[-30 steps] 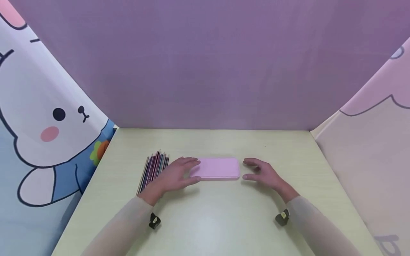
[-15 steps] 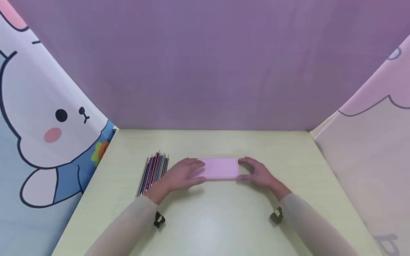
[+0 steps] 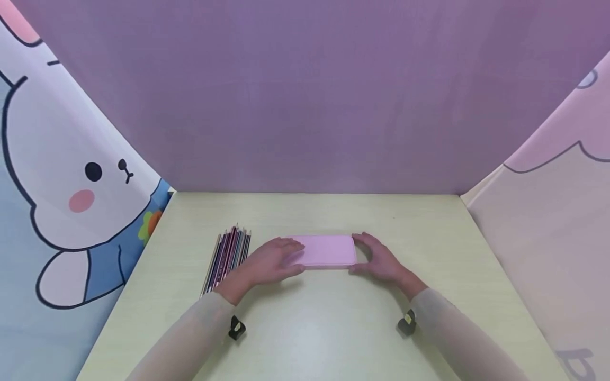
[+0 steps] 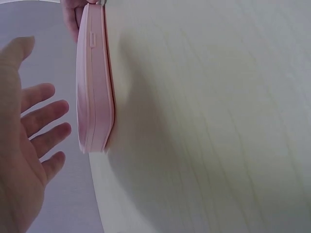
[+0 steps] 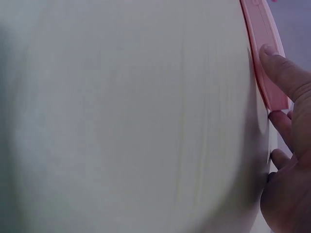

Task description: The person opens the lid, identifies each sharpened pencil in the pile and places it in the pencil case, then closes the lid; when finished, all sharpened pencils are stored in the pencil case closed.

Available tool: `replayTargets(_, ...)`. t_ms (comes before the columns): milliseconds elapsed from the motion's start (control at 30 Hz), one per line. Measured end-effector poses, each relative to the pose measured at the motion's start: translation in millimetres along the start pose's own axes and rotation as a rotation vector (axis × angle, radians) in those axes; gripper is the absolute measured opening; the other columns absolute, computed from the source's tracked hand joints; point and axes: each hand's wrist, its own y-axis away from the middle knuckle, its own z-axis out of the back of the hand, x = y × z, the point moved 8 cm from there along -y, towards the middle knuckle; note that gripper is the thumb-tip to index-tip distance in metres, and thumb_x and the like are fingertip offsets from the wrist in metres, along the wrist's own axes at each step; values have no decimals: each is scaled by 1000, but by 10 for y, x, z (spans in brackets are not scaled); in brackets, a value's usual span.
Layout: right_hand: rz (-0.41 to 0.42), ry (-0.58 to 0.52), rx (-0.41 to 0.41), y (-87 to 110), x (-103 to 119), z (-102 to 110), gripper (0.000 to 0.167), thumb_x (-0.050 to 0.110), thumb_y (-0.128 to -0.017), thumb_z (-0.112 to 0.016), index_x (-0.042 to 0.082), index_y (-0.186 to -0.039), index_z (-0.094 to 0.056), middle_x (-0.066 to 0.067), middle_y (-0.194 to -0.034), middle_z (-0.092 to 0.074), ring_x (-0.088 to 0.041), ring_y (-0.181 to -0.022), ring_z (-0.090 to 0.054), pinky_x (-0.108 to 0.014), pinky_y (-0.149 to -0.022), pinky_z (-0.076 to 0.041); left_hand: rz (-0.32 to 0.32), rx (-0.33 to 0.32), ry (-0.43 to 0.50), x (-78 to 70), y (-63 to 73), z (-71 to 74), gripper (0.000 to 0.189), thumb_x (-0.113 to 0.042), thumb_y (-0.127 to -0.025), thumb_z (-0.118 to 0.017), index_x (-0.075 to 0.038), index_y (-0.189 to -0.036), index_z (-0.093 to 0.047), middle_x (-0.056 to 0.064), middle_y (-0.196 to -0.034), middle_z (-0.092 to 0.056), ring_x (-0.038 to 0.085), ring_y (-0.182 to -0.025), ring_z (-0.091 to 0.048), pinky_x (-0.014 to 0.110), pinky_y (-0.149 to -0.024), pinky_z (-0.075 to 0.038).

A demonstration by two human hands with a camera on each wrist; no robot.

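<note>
A flat pink pencil case point(image 3: 331, 250) with rounded corners lies lid-down or closed on the table; which face is up I cannot tell. My right hand point(image 3: 380, 261) grips its right end, the thumb point(image 5: 274, 65) against the near side and the fingers round the far side and end. Over its left end hovers my left hand point(image 3: 272, 260); in the left wrist view its fingers point(image 4: 46, 116) are spread and stand apart from the case. A row of several colored pencils point(image 3: 227, 256) lies left of the left hand, their lower ends partly hidden by that arm.
The pale wooden table point(image 3: 319, 328) ends at a purple backdrop point(image 3: 314, 95). Printed cloth panels rise on the left point(image 3: 57, 206) and right point(image 3: 538, 227) sides. Each wrist carries a small black camera.
My right hand has moved left from beside the pencil case and now holds its right end. My left hand has shifted slightly right over the left end. Case and pencils look unmoved.
</note>
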Motion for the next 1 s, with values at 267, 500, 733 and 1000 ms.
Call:
replayTargets(267,-18,-9,-5,-7,35,7,91,51,-74,-89,25,-151,-49,-14,-166,-33,-42,-154,-26,-69,-121,-18,-20,12,-26,41,-2,-56,56,-48,-102,-57,-10,-144,-59,9,-149,-57,29,-142,-49,45,-123,-34)
replayTargets(500,-14,-32,-10,-9,77,29,86,49,-76,-88,22,-150,-52,-14,-163,-39,-41,-152,-31,-65,-123,-19,-13,-34,-29,45,-90,-33,52,-48,-98,-64,-12,-135,-67,7,-142,-62,26,-136,-55,42,-118,-41)
replayTargets(733,12,-114,-17,-24,111,16,81,42,-78,-89,18,-148,-55,-8,-157,-49,-35,-149,-39,-58,-125,-23,-51,-34,-19,-76,-253,-74,48,-45,-96,-69,-14,-132,-69,4,-138,-65,25,-132,-57,43,-116,-43)
replayTargets(1000,31,-197,-15,-18,144,17,79,33,-80,-88,11,-148,-53,-8,-150,-57,-32,-141,-51,-52,-122,-32,-57,-10,-33,-206,-368,-30,43,-40,-96,-71,-14,-129,-70,4,-132,-68,25,-125,-62,42,-112,-47)
